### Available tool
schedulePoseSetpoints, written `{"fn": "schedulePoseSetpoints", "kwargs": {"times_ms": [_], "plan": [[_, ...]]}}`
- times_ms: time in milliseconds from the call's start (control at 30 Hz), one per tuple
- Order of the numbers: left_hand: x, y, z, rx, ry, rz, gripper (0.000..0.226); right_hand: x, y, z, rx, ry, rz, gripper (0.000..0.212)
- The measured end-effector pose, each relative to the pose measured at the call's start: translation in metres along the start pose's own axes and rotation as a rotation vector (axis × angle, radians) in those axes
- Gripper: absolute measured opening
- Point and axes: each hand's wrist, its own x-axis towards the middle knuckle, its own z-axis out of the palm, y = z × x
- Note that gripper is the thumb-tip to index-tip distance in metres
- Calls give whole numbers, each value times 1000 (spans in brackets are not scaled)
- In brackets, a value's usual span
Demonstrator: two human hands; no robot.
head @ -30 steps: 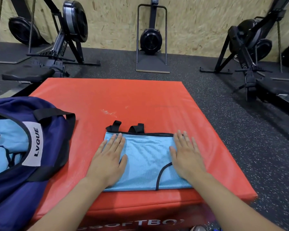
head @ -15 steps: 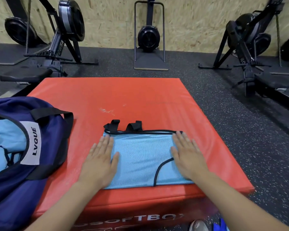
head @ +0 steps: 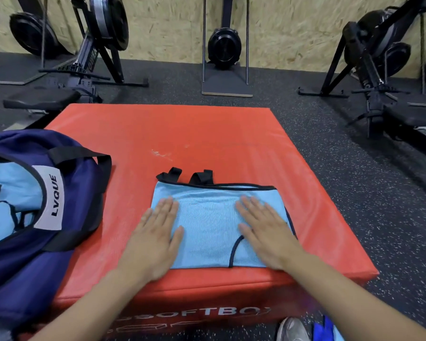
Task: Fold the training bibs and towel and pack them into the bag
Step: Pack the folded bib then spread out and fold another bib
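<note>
I see the folded light-blue bib (head: pixel 207 225) lying flat near the front edge of the red soft box (head: pixel 207 139), its black-trimmed top edge and two black loops pointing away from me. My left hand (head: pixel 155 242) lies palm-down with straight fingers on the bib's left edge, partly over onto the box; my right hand (head: pixel 266 232) lies flat, fingers spread, near its right edge. The navy bag (head: pixel 79 193) sits open on the box's left side, apart from the bib, with blue fabric inside. Bare red surface stretches beyond the bib.
</note>
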Motion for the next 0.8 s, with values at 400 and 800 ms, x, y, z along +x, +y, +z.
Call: {"fn": "schedulePoseSetpoints", "kwargs": {"times_ms": [400,800], "plan": [[-13,-19,-30,-10,63,-45,79,36,14,-34,269,60,-137,40],[-13,-18,-38,-57,109,-15,75,94,-19,-21,227,-49,-104,47]]}}
